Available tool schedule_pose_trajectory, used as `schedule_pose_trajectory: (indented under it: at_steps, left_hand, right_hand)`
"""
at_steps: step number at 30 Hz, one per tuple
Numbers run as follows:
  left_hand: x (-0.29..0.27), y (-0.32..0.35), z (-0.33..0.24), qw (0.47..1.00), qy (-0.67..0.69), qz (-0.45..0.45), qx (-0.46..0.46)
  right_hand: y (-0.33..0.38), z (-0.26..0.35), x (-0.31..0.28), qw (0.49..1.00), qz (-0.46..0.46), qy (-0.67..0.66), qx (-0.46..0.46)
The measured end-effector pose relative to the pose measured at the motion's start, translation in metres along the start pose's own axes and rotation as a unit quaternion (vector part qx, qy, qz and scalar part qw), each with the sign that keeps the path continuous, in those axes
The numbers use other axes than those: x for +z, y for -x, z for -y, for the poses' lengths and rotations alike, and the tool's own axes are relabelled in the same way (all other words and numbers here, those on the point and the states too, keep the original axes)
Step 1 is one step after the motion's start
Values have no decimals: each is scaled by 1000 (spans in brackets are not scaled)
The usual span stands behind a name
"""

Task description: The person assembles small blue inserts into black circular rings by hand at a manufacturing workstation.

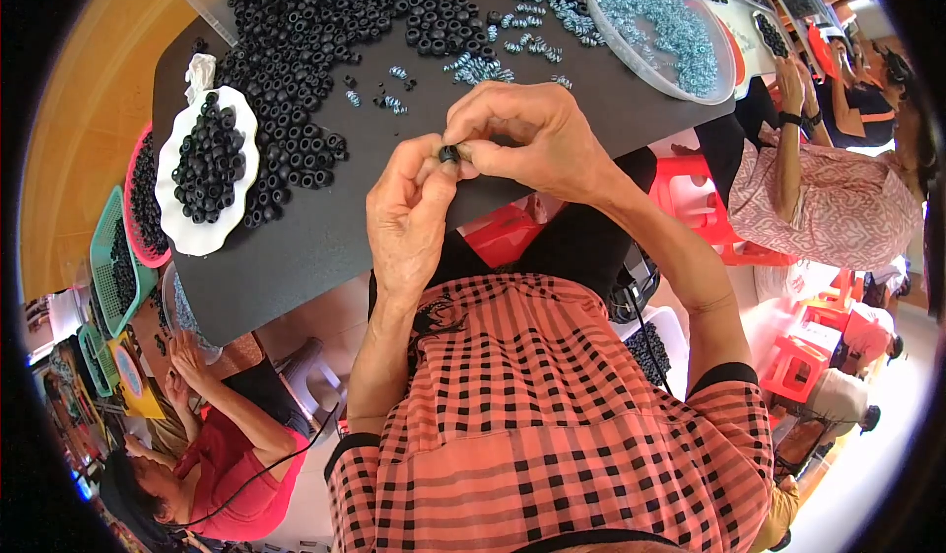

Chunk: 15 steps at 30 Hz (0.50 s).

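Observation:
Over the near edge of the dark tabletop, my left hand (406, 213) pinches a small round black plastic piece (449, 153) between thumb and fingertips. My right hand (542, 144) meets it from the other side, its fingertips closed against the piece. Whether the right fingers also hold something tiny is hidden. Just beyond lie loose pale-blue metal coils (480, 68) and a few dark bits. A large heap of black pieces with round holes (315, 11) spreads over the far left. More of them fill a white scalloped dish (185, 230) at the left.
A clear round tub (724, 65) of pale-blue coils stands at the far right edge. Left of the table are a pink basin (133, 203) and a green basket (101, 242). Co-workers sit on both sides, one in a red top (236, 464). Red stools (793, 366) stand to the right.

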<state>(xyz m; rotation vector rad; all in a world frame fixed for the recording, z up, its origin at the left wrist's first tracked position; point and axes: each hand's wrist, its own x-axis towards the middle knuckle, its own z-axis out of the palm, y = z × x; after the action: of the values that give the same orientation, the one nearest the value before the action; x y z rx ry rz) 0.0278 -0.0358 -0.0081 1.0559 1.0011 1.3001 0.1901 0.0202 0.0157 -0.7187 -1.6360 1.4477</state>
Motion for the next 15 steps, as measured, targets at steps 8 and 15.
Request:
schedule_pose_trajectory:
  at_steps: [8,15]
  left_hand:
    - [-2,3,-1,999,-37,6,-16]
    - [-1,1,-3,999,-43,6,10]
  right_hand:
    - [-6,9,-1,978,19,186,-93]
    - [-2,3,5,990,-8,137,-38]
